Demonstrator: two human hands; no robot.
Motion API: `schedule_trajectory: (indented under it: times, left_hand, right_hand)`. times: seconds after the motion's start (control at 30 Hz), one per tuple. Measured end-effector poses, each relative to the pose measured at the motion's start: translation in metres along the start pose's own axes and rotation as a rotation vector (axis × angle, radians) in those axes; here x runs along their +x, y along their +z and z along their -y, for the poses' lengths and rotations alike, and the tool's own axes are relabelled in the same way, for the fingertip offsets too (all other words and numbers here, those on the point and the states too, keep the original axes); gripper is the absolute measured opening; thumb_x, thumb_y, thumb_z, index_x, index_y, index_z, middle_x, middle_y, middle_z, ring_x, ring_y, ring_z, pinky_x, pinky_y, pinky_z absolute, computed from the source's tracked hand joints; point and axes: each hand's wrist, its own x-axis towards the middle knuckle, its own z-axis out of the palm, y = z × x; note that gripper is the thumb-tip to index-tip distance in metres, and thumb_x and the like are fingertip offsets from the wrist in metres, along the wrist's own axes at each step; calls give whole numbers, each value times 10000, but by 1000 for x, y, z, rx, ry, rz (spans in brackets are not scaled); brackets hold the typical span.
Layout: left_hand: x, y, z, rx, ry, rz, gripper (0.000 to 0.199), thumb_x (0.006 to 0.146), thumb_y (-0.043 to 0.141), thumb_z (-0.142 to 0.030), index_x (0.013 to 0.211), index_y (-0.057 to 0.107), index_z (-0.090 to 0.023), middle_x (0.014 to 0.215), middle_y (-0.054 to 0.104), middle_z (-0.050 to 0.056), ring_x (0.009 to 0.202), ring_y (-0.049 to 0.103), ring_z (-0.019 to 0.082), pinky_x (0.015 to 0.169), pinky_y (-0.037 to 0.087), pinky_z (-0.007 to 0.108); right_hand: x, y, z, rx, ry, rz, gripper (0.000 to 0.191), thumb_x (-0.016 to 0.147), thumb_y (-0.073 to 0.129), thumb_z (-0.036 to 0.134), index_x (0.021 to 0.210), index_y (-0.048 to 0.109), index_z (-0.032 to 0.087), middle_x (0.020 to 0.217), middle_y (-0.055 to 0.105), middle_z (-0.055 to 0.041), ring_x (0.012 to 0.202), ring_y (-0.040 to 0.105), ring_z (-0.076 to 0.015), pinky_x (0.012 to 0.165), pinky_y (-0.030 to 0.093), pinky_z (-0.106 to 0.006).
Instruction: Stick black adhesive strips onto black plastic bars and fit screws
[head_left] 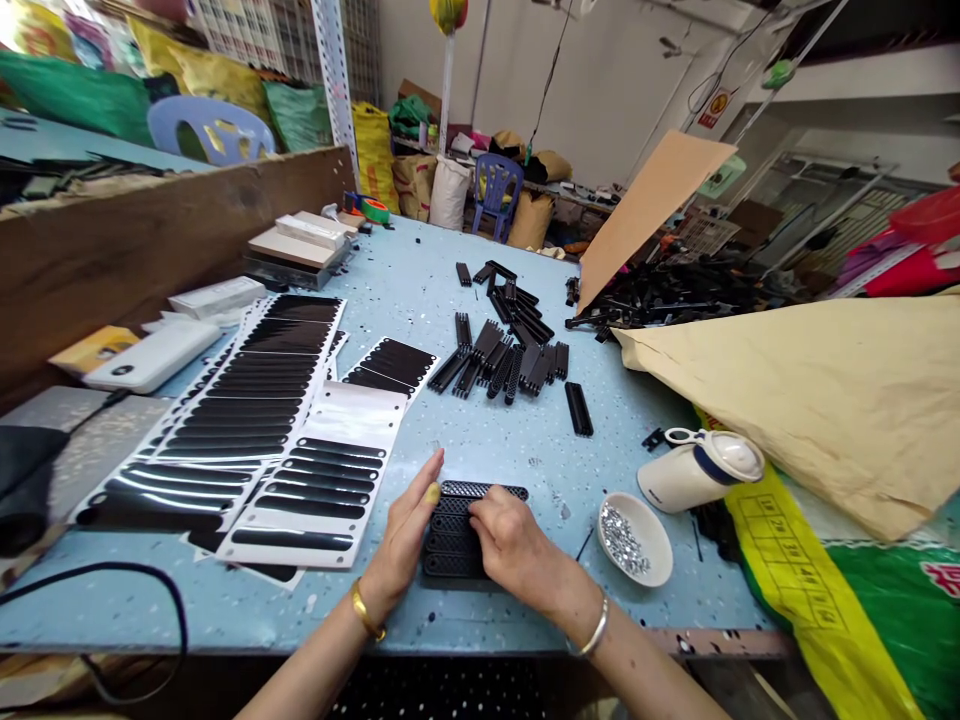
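Bare left hand (405, 537), gold bangle (363, 612) at wrist, bare right hand (517, 548), silver bangle (601, 627)

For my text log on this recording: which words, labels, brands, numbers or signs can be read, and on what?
None reads surely enough to quote.
Yellow plastic at right: a grid of marks, perhaps numbers, too blurred.
Green plastic beside it: a large red character, cut off by the picture's edge.
Wall sign: too small.
White bottle: a tiny dark mark, too small.
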Motion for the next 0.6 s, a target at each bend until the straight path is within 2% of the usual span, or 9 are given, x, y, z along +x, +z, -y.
schedule_trajectory:
  times: [0.07, 0.13, 0.27, 0.37, 0.47, 0.6]
  left_hand:
    - [1, -4, -6, -13, -21, 5, 553, 966, 403, -449, 1442, 397, -166, 1512, 401, 79, 1383, 377, 228, 1180, 260, 398]
    - [3, -7, -15, 64, -43, 34, 533, 957, 412, -459, 1393, 470, -158, 1434, 510, 90, 1331, 453, 238, 1167, 282, 415]
    - [11, -11, -28, 180, -58, 89, 495, 923, 451, -485, 1240, 621, -145, 1196, 688, 104, 1169, 591, 276, 1113, 353, 469]
    - [15, -9, -25, 166, -53, 79, 507, 934, 412, -491, 1251, 605, -145, 1236, 667, 101, 1184, 582, 269, 1097, 378, 459]
    - [15, -4, -17, 162, -43, 57, 522, 942, 385, -495, 1292, 566, -152, 1348, 592, 88, 1275, 509, 249, 1135, 331, 440]
    - [10, 2, -14, 191, -45, 44, 531, 926, 408, -510, 1281, 578, -154, 1365, 579, 84, 1308, 474, 253, 1162, 283, 449]
  right_hand:
    - [-1, -1, 4, -34, -23, 42, 207, 881, 488, 35, 827, 646, 158, 817, 576, -62, 781, 572, -190, 717, 472, -284]
    - [0, 0, 4, -65, -35, 70, 177, 864, 527, 43, 801, 644, 160, 813, 574, -58, 789, 573, -192, 712, 469, -282]
    - [5, 5, -4, -66, 20, 27, 107, 846, 591, 74, 840, 660, 156, 844, 591, -62, 796, 588, -190, 735, 479, -286]
    - [8, 6, -11, -19, 67, -33, 135, 828, 622, 75, 927, 675, 150, 857, 610, -65, 801, 605, -192, 743, 489, -285]
    - [8, 3, -15, 20, 90, -74, 181, 833, 596, 58, 955, 690, 153, 841, 629, -63, 787, 615, -194, 733, 495, -287]
    - [5, -4, -19, 136, 100, -137, 228, 859, 529, 42, 953, 707, 148, 823, 666, -68, 751, 631, -182, 702, 500, -279]
